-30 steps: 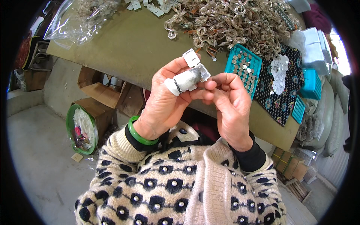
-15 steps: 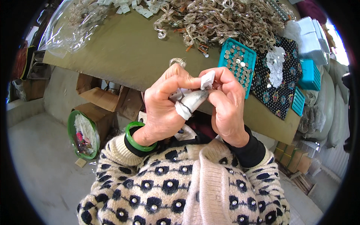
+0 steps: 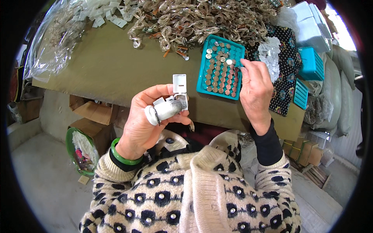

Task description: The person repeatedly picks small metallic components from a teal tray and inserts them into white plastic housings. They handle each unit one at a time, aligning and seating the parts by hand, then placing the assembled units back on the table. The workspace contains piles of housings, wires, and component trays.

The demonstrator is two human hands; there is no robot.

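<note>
My left hand (image 3: 149, 106) is closed on a small white plastic battery case (image 3: 180, 83), its lid flipped up. A white finger cover (image 3: 167, 110) with a dark band sits on that hand's thumb, and other white pieces show in the palm. A short bundle of thin wire (image 3: 191, 126) hangs below the fingers. My right hand (image 3: 256, 85) is at the right rim of a teal tray (image 3: 200, 83), thumb and forefinger pinched together; whether anything is between them is hidden. Rows of round button batteries (image 3: 221, 79) fill much of the tray.
Coiled clear wire bundles (image 3: 186, 19) are heaped along the table's far side. White cases (image 3: 116, 19) lie near a clear plastic bag (image 3: 42, 58) at far left. White discs (image 3: 269, 54) lie on dark patterned cloth (image 3: 281, 95). More teal trays (image 3: 311, 64) stand at right.
My hands have separated. The right went from the white case to the tray's edge; the left moved left and down with the case, whose raised lid now shows plainly.
</note>
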